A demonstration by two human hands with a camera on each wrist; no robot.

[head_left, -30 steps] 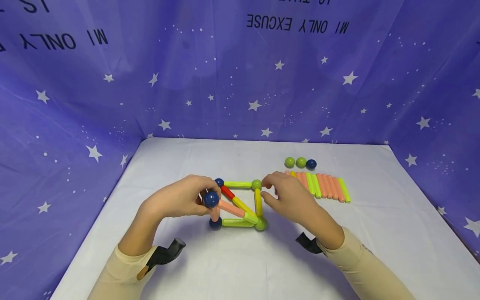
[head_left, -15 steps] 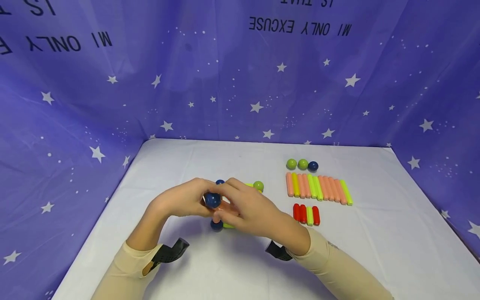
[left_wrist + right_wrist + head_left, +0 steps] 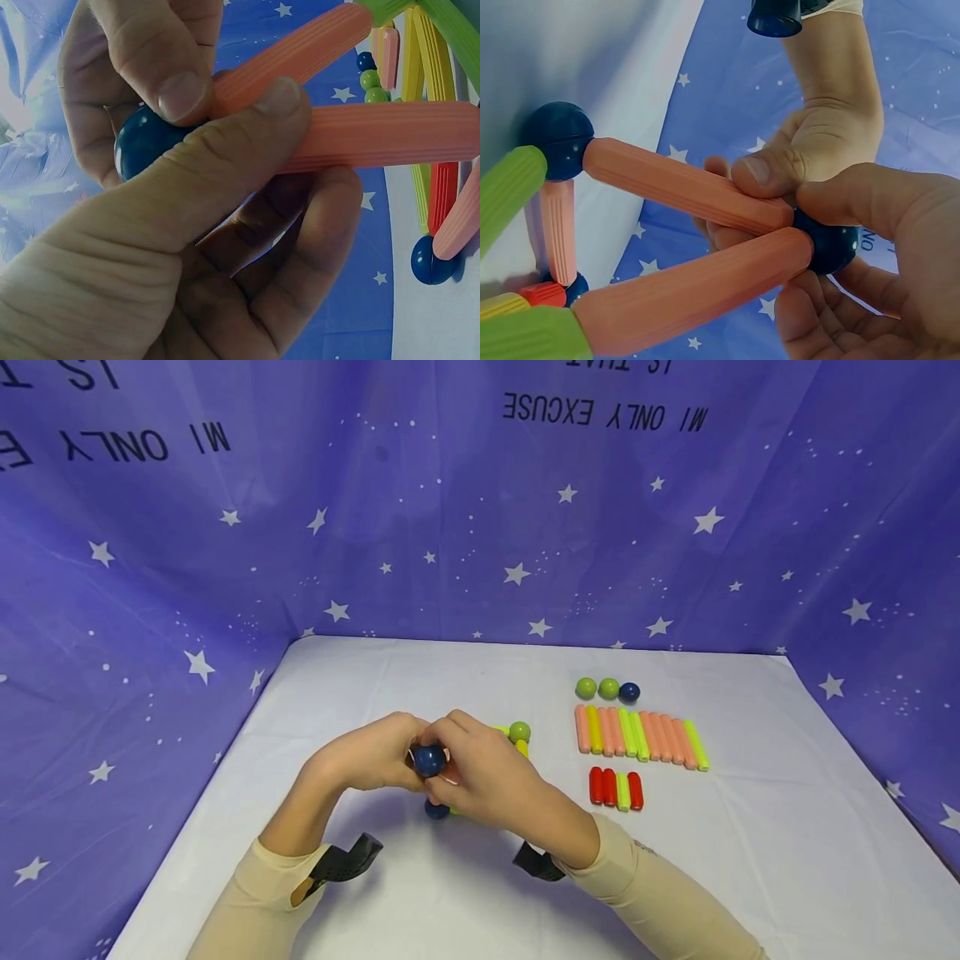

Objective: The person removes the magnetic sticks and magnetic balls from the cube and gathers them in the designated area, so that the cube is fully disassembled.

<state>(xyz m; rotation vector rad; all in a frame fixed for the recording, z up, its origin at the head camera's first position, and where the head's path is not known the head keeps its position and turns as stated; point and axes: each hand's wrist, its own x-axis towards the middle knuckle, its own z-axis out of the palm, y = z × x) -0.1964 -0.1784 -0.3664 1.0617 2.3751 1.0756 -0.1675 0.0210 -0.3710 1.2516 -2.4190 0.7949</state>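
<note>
My left hand (image 3: 367,752) pinches a ribbed pink rod (image 3: 686,187) between thumb and fingers, near its raised end. A glossy blue ball (image 3: 430,760) sits at that end, and my right hand (image 3: 491,772) grips it with thumb and fingertips. From the same ball a second pink rod (image 3: 697,289) slants away to a light green rod (image 3: 532,334). Below, a frame of rods and balls lies on the table, with a blue corner ball (image 3: 437,808) and a green corner ball (image 3: 520,732) showing. My hands hide most of this frame in the head view.
Right of the hands lies a row of pink, yellow and green rods (image 3: 641,735). Two green balls (image 3: 597,688) and a blue ball (image 3: 629,692) stand behind it. Short red rods (image 3: 609,787) with a green one lie in front. A starry purple cloth (image 3: 480,527) hangs behind.
My right hand has moved left from beside the frame's green ball to the raised blue ball, uncovering the short red rods. My left hand has stayed nearly in place.
</note>
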